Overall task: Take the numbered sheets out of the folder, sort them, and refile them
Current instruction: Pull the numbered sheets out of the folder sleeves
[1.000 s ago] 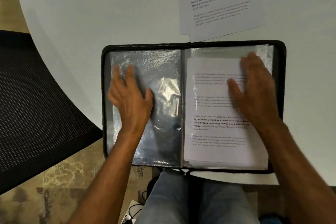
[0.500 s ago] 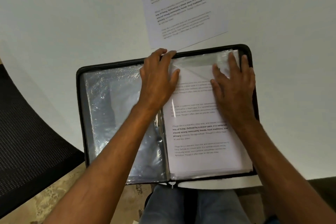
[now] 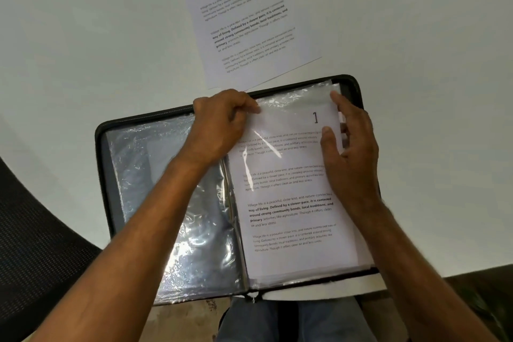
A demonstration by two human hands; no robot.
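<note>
At nine o'clock from me, past the rim of the white worktop (image 3: pixel 83 36), a black mesh chair (image 3: pixel 36 244) fills the lower left corner. The black zip folder (image 3: pixel 97 133) lies open flat at the worktop's near edge, straight in front of me, its bottom edge hanging just over my jeans (image 3: pixel 277 322). Its left half shows crinkled clear sleeves (image 3: pixel 144 189) with no printed page that I can make out inside.

My left forearm crosses that left half toward one o'clock, and my left hand (image 3: pixel 219 125) sits at the folder's top edge near the spine. Its fingers (image 3: pixel 249 108) are curled and pinch the upper left corner of the top plastic sleeve (image 3: pixel 288 103) on the right half.

In that sleeve lies the sheet marked "1" (image 3: pixel 288 203), printed with blocks of text, the number at its upper right. More sleeves and pages are stacked beneath it.

My right hand (image 3: pixel 352 153) rests at the sheet's right edge, at three o'clock from the number. The thumb (image 3: pixel 329 141) lies on the face of the page and the fingers are loosely spread along the edge; whether they grip the page I cannot tell.

At twelve o'clock, beyond the folder, a loose printed sheet (image 3: pixel 249 22) lies tilted on the worktop, its lower corner just touching the folder's top edge.
</note>
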